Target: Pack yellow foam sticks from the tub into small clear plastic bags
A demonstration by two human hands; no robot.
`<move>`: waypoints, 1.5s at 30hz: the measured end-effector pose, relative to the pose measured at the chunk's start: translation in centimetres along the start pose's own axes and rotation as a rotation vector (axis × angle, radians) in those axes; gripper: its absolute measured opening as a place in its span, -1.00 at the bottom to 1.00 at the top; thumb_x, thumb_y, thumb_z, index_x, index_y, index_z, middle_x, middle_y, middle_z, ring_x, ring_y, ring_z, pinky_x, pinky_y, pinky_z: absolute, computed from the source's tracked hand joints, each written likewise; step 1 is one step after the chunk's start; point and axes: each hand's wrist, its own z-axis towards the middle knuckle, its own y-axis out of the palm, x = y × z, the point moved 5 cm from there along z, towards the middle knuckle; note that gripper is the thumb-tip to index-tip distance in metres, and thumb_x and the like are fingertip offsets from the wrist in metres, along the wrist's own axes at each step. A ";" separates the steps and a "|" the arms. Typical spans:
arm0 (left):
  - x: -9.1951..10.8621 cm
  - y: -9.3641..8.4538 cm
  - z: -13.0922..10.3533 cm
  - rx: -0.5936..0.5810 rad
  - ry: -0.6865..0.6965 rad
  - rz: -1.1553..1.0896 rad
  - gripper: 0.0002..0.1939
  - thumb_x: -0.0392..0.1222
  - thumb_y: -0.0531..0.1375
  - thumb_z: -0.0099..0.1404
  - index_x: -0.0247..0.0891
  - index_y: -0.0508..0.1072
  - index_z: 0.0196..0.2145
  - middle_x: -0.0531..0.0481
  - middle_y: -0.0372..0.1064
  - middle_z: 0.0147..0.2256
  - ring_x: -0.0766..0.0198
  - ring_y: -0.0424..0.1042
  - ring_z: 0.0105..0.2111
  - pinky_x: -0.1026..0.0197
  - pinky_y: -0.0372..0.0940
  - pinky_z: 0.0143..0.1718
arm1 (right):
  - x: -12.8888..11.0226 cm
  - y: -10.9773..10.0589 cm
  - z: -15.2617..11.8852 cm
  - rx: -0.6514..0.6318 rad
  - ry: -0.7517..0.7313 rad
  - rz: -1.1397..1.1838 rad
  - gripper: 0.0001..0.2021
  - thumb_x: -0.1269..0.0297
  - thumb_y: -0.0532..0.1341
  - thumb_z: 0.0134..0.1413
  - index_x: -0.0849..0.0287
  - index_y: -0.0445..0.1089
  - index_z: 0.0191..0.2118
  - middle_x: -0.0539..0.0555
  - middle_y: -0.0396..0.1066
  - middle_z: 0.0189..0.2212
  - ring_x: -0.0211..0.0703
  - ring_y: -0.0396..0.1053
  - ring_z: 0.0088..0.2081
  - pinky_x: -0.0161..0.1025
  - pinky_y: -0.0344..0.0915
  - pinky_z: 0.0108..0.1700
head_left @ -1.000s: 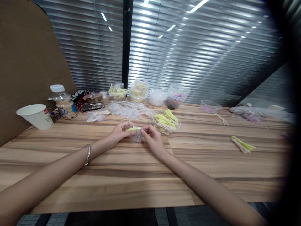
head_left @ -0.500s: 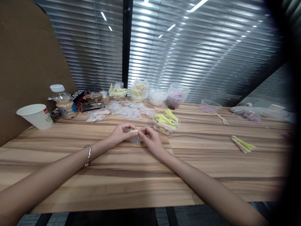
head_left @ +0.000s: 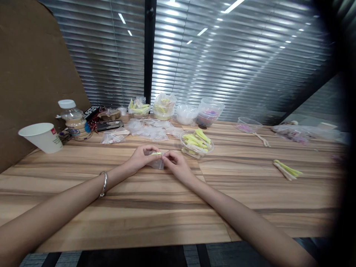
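Bag (head_left: pixel 157 164), clear, with yellow-green strip (head_left: pixel 155 153), between both hands over the table (head_left: pixel 125 218): left hand (head_left: pixel 139 157) grips it, fingers nearly closed; right hand (head_left: pixel 178 165) pinches its right end; steady left support and light right pressure should suit thin film

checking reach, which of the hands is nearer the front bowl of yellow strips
Right: the right hand is just in front and left of the bowl; the left hand farther left.

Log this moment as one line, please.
Left hand: holds clear bag and yellow strip | Right hand: pinching bag's edge | Beyond right hand: clear bowl, yellow pieces inside
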 end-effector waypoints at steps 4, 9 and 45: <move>0.1 0.1 -0.1 -0.007 -0.003 -0.001 -0.57 0.04 0.28 -0.07 -0.32 0.40 -0.32 -0.02 0.39 -0.29 0.50 0.31 -0.36 0.47 0.21 -0.31 | -0.2 -0.1 0.0 0.019 0.008 -0.038 -0.81 0.24 0.11 0.11 0.26 0.33 -0.40 0.04 0.32 -0.43 -0.29 0.25 -0.38 -0.35 0.18 -0.32; 0.2 0.1 -0.2 -0.013 0.000 -0.022 -0.57 0.04 0.28 -0.07 -0.33 0.40 -0.32 -0.03 0.39 -0.29 0.49 0.31 -0.37 0.46 0.21 -0.32 | 0.0 -0.1 0.0 0.019 -0.022 -0.065 -0.81 0.23 0.10 0.13 0.26 0.33 -0.38 0.04 0.33 -0.41 -0.29 0.25 -0.36 -0.35 0.19 -0.31; 0.5 -0.6 -0.2 0.078 0.010 -0.058 -0.60 0.01 0.27 -0.07 -0.33 0.38 -0.34 0.01 0.37 -0.33 0.53 0.27 -0.41 0.46 0.18 -0.35 | 1.4 0.8 -0.2 -0.129 -0.023 -0.206 -0.76 0.17 0.07 0.15 0.24 0.33 -0.37 0.03 0.32 -0.46 -0.26 0.22 -0.40 -0.32 0.11 -0.33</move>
